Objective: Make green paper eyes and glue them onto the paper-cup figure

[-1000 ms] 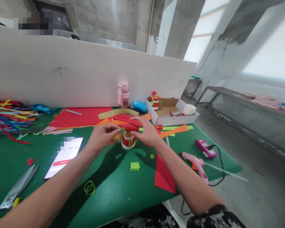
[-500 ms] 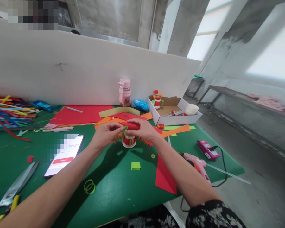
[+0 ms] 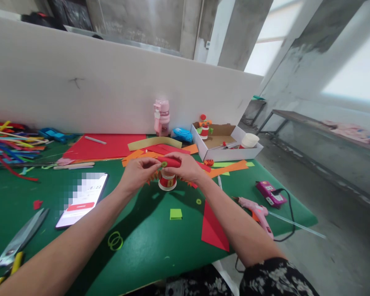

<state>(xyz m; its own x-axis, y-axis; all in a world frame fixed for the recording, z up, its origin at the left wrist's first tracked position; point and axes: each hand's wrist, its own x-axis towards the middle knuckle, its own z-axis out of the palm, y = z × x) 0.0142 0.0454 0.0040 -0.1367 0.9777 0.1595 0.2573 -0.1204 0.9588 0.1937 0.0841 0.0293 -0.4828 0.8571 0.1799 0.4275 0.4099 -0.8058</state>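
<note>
Above the table, my right hand (image 3: pixel 186 167) is closed on a red paper roll (image 3: pixel 172 161), which sits on top of a small red and white paper cup (image 3: pixel 167 182). With fingertips pinched together, my left hand (image 3: pixel 137 172) presses a tiny green paper coil (image 3: pixel 164 164) at the left part of that roll. Orange folded paper strips (image 3: pixel 186 181) stick out on both sides of the cup, partly hidden by my hands. On the green table (image 3: pixel 148 242) nearby lie a folded green paper piece (image 3: pixel 175 214) and a small green ring (image 3: pixel 198 201).
A pink glue gun (image 3: pixel 257 209) with its cord and a red paper sheet (image 3: pixel 214 230) lie to the right. Scissors (image 3: pixel 21 238) and a phone (image 3: pixel 83 201) are at left. Behind stand a white box (image 3: pixel 231 154), a pink bottle (image 3: pixel 162 119) and a white partition (image 3: pixel 117 90).
Both hands keep nearly the same grip on the coil and the roll. The whole view has shifted very slightly, and the phone's timer has advanced by a second.
</note>
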